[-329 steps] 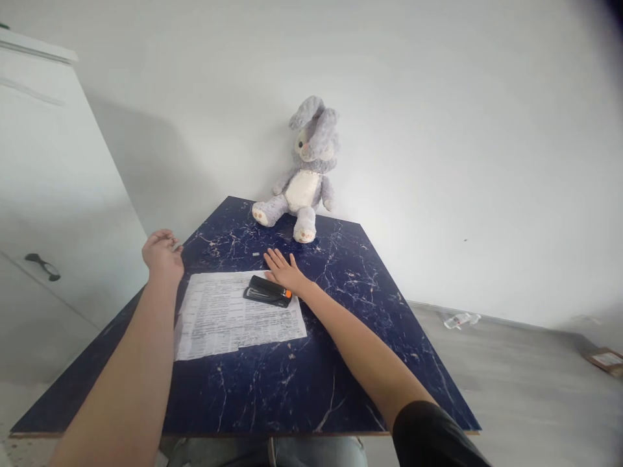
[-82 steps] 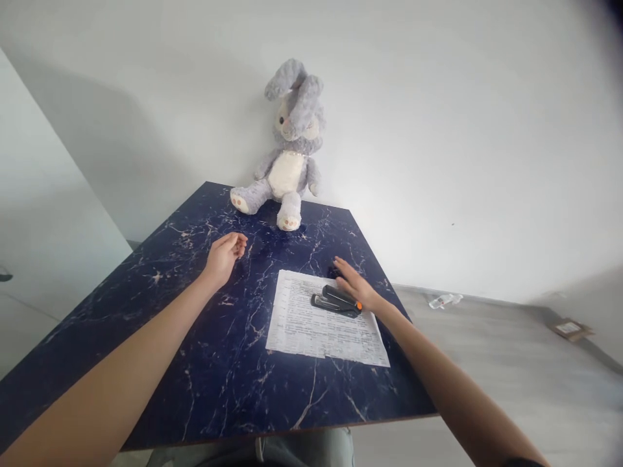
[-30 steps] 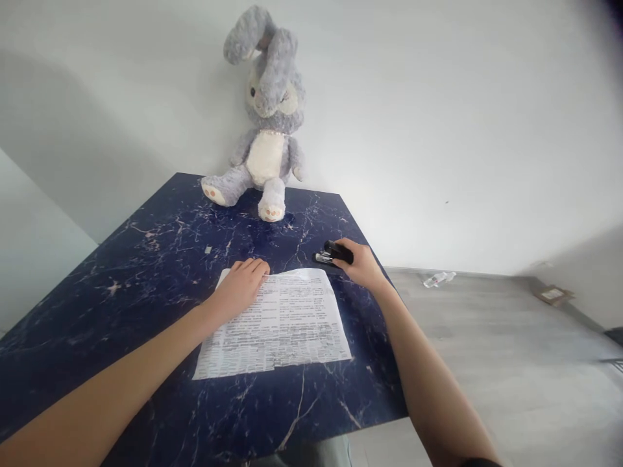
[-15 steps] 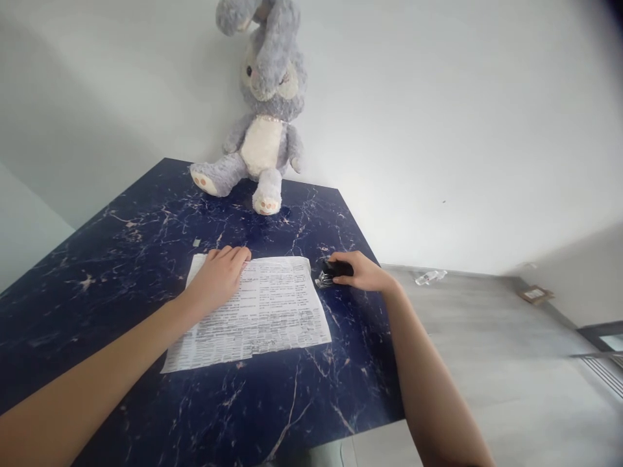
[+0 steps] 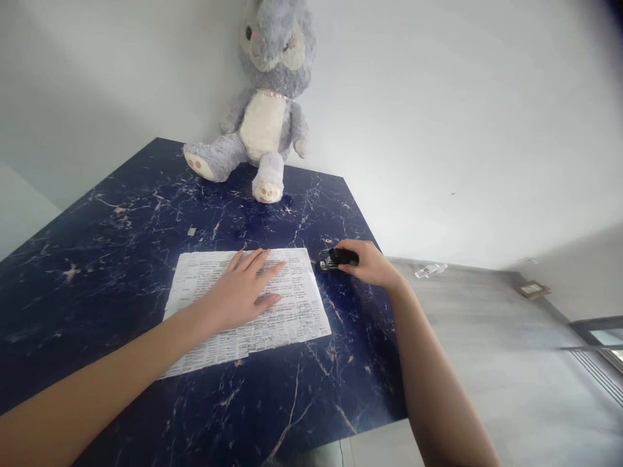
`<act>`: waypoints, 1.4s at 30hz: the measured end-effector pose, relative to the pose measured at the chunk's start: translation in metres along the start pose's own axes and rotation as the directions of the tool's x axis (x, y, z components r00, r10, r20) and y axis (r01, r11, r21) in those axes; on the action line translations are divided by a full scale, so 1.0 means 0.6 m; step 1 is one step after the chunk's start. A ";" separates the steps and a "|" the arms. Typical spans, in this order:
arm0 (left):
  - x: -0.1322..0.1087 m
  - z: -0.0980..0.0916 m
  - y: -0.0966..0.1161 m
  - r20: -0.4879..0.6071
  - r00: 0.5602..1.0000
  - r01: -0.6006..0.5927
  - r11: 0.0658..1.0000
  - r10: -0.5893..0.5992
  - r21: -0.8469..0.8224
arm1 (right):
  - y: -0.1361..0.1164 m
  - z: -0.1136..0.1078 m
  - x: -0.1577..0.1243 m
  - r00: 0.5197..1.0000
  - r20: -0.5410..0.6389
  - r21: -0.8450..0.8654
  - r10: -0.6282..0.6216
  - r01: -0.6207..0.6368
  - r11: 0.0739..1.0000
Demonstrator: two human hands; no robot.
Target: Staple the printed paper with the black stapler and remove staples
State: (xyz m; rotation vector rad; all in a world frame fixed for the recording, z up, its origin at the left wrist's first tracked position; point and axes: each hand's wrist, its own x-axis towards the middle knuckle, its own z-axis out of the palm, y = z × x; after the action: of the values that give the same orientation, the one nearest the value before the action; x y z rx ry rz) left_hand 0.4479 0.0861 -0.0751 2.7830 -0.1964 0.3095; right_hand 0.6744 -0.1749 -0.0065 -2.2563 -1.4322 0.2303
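Printed paper (image 5: 296,305) lies flat on the dark blue marbled table (image 5: 272,402); whether it is one sheet or more I cannot tell. My left hand (image 5: 248,288) rests palm down across its middle, fingers spread. Just past the paper's right edge, my right hand (image 5: 365,263) grips a black stapler (image 5: 335,259) by its rear end. The stapler's front points left toward the paper and sits close beside it, apart from the edge. My palm and fingers hide part of its back.
A grey plush rabbit (image 5: 265,123) sits at the table's far edge against the wall. A small pale scrap (image 5: 191,231) lies beyond the paper. On the floor to the right are a clear plastic item (image 5: 431,270) and a brown box (image 5: 532,289).
My left hand has moved from the paper's top edge onto its middle and spread its fingers. The paper's top edge now lies flat. The stapler stays in my right hand near the right edge.
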 end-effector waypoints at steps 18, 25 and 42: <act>0.001 -0.018 0.007 -0.109 0.985 -0.141 0.989 0.136 -0.045 | -0.017 0.009 0.007 0.993 0.094 0.161 -0.076 0.060 0.985; -0.005 -0.008 0.015 0.097 0.970 -0.209 0.971 0.221 -0.118 | -0.032 0.008 0.005 0.991 0.107 0.121 -0.084 0.071 0.990; 0.006 0.004 0.046 0.084 0.981 -0.163 0.978 0.175 -0.128 | -0.093 0.054 0.022 0.999 -0.031 0.099 0.014 -0.011 0.995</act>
State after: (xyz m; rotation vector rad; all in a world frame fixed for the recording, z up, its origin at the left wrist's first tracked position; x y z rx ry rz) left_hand 0.4473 0.0593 -0.0678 2.6675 -0.4616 0.1995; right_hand 0.6230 -0.1341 -0.0082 -2.1800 -1.3603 0.2622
